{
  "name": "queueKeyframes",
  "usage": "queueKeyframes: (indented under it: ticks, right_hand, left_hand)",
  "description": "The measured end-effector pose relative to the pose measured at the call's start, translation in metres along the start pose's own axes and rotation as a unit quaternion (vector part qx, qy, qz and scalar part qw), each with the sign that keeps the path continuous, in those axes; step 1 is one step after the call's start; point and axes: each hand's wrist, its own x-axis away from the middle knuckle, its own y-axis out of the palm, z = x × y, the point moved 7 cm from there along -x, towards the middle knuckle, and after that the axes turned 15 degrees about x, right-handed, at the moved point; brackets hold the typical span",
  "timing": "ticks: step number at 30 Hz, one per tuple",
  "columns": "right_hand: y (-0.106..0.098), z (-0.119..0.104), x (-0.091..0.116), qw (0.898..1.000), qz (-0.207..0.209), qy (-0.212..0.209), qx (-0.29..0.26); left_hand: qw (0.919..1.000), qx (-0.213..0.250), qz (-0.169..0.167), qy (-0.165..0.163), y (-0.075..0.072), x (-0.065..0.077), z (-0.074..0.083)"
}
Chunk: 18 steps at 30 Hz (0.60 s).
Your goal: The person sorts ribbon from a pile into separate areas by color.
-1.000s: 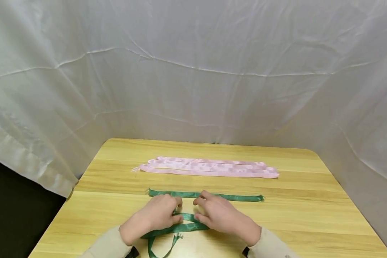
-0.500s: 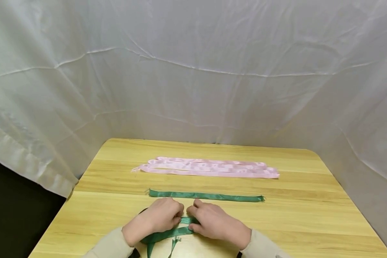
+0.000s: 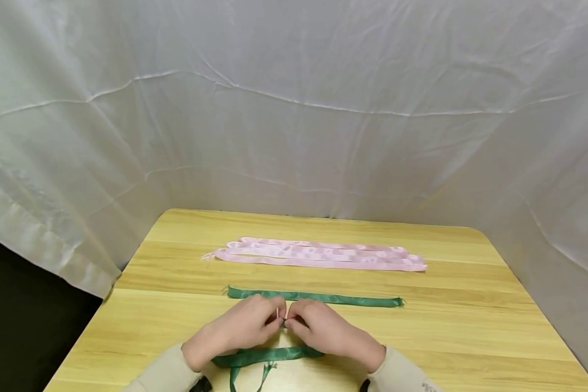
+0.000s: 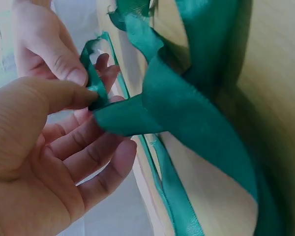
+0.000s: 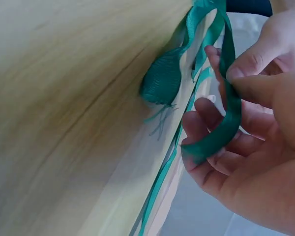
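Observation:
Both hands meet low in the middle of the head view, fingertips almost together. My left hand [image 3: 245, 325] pinches a green satin ribbon [image 4: 187, 98] between thumb and fingers. Close beside it, my right hand [image 3: 328, 330] pinches the same ribbon, and a short length [image 5: 221, 135] curves down over its curled fingers. Loose parts of the green ribbon [image 3: 264, 356] lie on the table below the hands, with a frayed end [image 5: 158, 93] in the right wrist view. In the head view the pinched part is mostly hidden behind the fingers.
A second green ribbon [image 3: 343, 299] lies straight across the wooden table [image 3: 451, 326], just beyond the hands. Farther back, a pink ribbon [image 3: 318, 255] is laid out in several near-parallel runs. White cloth [image 3: 294, 136] hangs behind and around the table.
The hands have drawn together, and the fingers now pinch the green ribbon up between them. Its upper run is gathered into the fingers. The pink ribbon and the straight green one stay put.

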Motion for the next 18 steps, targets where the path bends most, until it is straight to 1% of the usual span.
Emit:
queueKeyframes:
  ticks: [3,6,12,18]
  right_hand:
    - [-0.002,0.006,0.002,0.998,-0.002,0.011,-0.069]
    - [-0.006,0.010,0.005,0.994,0.001,0.018,-0.111]
    - [-0.020,0.021,0.012,0.989,0.018,0.048,-0.136]
    - [-0.038,0.035,0.022,0.984,0.030,0.069,-0.161]
  left_hand:
    - [1.0000,-0.001,0.004,0.003,-0.003,0.000,0.001]
    - [0.9999,0.000,0.010,0.005,-0.009,0.001,0.003]
    - [0.9995,0.005,0.031,0.009,-0.025,0.005,0.006]
    - [0.9991,0.023,0.035,0.006,-0.042,0.013,0.009]
